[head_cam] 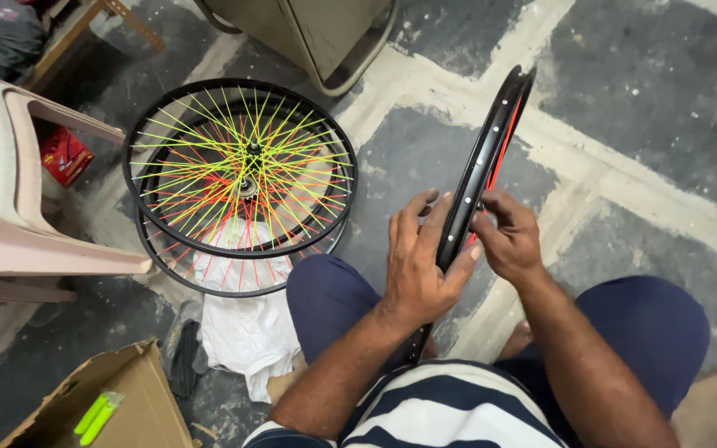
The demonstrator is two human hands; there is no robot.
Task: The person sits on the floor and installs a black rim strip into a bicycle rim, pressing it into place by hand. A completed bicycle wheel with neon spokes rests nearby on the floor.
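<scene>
Black rim (491, 141) beside stacked spoked wheels (242, 174)

Glossy black metal rim (491, 141), matt cardboard box (139, 398), rough stone floor (641, 108).

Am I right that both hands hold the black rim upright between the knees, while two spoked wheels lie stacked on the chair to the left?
Not quite. The head view shows the spoked wheels stacked on the floor beside the plastic chair, not on it. Both the left hand and right hand do hold the black rim upright.
</scene>
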